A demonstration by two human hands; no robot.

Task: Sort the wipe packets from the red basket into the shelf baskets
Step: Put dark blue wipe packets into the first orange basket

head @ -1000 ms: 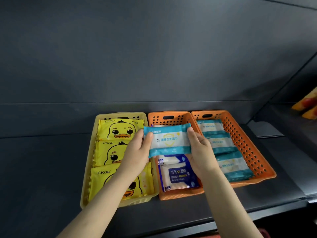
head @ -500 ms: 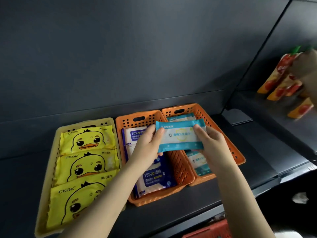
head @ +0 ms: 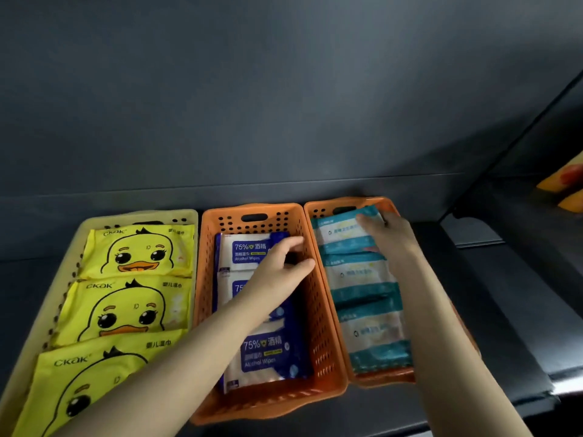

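Dark grey shelf unit. A matt back panel (head: 284, 89) rises behind the shelf board (head: 504, 310), meeting it along a horizontal seam. At the right edge a slanted divider (head: 511, 143) separates a neighbouring bay holding blurred orange-yellow packs (head: 568, 187). Lighting is dim and even.

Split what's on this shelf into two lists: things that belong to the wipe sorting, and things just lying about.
Job:
- teal-and-white wipe packet under right hand
- right orange perforated plastic basket
- middle orange perforated plastic basket, left hand over it
- pale yellow plastic basket

Lying about:
- orange-yellow pouches, far right
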